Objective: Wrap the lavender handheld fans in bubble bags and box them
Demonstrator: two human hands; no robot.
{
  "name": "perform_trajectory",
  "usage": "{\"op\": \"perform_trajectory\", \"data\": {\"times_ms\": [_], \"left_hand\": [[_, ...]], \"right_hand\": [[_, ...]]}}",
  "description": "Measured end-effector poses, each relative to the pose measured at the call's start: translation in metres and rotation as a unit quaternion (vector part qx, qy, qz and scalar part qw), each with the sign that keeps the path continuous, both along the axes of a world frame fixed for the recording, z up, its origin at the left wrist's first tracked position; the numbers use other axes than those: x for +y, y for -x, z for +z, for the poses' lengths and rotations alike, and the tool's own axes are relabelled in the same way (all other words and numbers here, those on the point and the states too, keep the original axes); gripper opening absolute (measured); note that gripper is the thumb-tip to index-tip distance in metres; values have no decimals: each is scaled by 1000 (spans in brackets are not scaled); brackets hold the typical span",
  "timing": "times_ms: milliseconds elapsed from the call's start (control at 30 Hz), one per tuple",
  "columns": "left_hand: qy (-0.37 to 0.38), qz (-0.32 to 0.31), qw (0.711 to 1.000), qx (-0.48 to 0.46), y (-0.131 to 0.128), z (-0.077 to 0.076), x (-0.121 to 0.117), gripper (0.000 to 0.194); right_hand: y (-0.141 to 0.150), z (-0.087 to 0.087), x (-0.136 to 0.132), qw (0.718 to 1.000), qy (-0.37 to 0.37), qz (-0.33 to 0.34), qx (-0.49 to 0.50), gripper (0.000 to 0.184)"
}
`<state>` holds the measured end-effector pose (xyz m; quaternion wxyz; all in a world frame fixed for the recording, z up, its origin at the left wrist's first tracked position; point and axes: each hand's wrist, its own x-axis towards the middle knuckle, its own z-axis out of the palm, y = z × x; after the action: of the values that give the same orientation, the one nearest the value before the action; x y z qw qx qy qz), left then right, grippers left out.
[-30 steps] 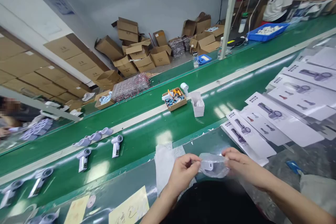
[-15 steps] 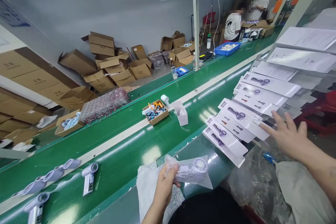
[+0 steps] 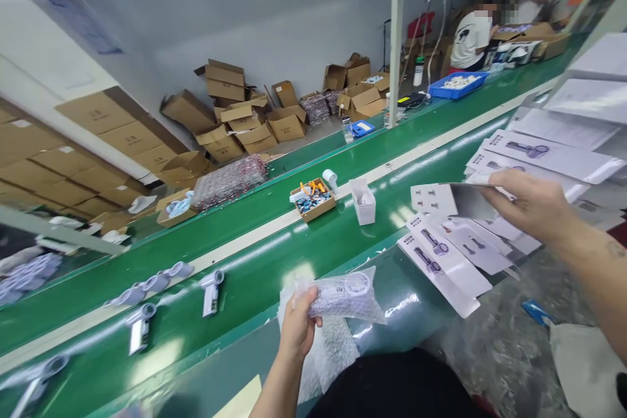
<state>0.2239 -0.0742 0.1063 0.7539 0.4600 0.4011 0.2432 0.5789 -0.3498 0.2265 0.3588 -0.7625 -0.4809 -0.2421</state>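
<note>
"Layout?"
"Conveyor (image 3: 264, 264) ahead, near surface (image 3: 392, 294) before it. By the carton stack (image 3: 443, 268), the right hand (image 3: 533, 202) pinches a printed carton (image 3: 434, 200); the left hand (image 3: 298, 326) curls round a bubble bag (image 3: 345, 302), fan (image 3: 337, 289) inside, above the surface."
"Handling?"
"Advisable: carton gripped lightly, uncreased; fan unsqueezed."

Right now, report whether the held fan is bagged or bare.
Bagged: a clear bubble bag surrounds the fan, whose shape shows through.

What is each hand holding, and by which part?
The left hand holds the bagged device by the end opposite its round head; the right hand holds a printed carton by its right-hand end.
</note>
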Motion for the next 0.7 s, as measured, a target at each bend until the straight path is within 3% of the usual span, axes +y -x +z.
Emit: {"op": "perform_trajectory", "data": {"times_ms": [100,233,333,433,500,600,633,700], "left_hand": [[-2,36,999,-38,3,10,6,32],[-26,40,998,-51,-10,15,3,33],[-129,9,992,10,-17,14,-3,32],[-264,-38,959,90,-11,13,-11,20],[-383,-91,906,153,-6,15,-19,11],[-529,-200,795,220,-14,18,-33,14],[-570,-255,745,233,-23,20,-36,16],[-648,-377,611,254,-46,23,-38,18]], "right_hand": [[48,-21,60,995,34,80,43,14],[108,-100,126,948,151,187,210,20],[136,-150,150,924,162,178,296,26],[146,-172,156,920,155,159,323,31],[146,-176,157,912,161,161,340,27],[143,-175,159,897,176,175,365,23],[141,-174,160,892,181,183,371,22],[139,-171,159,882,188,205,380,19]]}}
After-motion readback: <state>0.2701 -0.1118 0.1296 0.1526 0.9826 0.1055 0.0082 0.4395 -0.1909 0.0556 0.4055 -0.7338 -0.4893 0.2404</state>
